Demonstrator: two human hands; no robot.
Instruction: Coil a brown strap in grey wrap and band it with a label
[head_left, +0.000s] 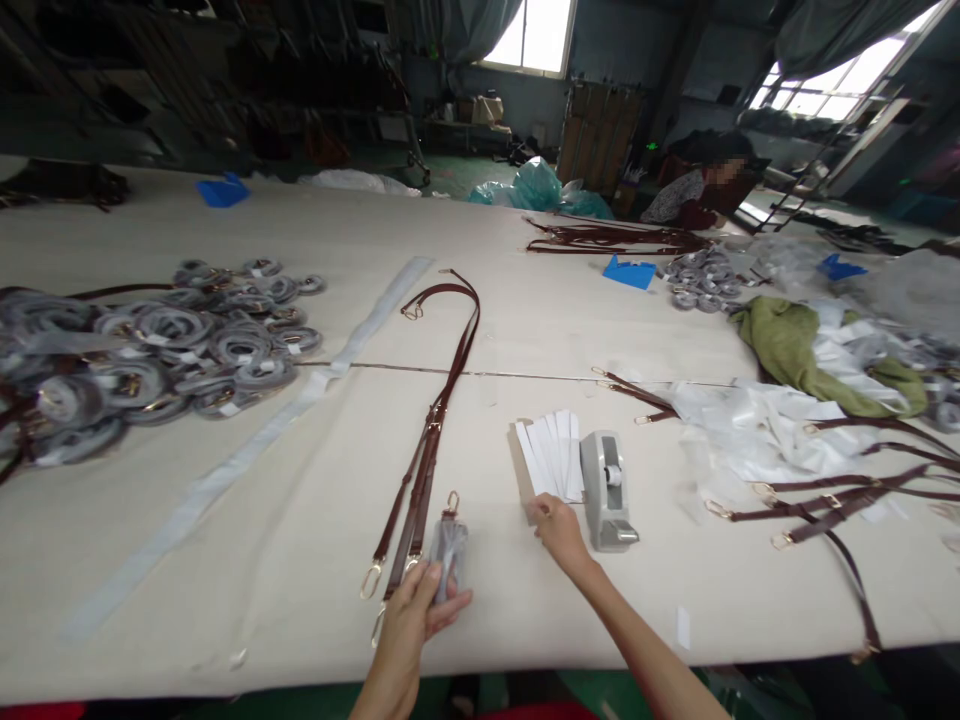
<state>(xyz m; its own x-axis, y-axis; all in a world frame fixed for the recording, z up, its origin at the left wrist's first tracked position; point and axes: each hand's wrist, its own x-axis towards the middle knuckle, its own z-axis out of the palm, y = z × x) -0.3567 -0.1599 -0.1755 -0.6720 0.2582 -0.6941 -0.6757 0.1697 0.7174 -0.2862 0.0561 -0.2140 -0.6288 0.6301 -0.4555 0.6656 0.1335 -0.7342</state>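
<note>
My left hand [420, 605] is closed around a brown strap end wrapped in clear plastic [450, 550], with a gold clasp sticking out at its top. My right hand [562, 535] pinches the lower end of a white paper strip, at the near edge of a fan of white paper strips [551, 455]. Just right of those strips stands a grey tape dispenser [607, 490]. Long brown straps [431, 440] with gold clasps lie beside my left hand, looped at the far end. A pale plastic sleeve [225, 470] stretches diagonally across the table [315, 600].
Several coiled straps in plastic [172, 340] are heaped on the left. More brown straps [832, 500], crumpled plastic bags [765, 430] and a green cloth [787, 345] cover the right side. Blue scraps [630, 273] lie farther back. Another person [697, 190] sits beyond the table.
</note>
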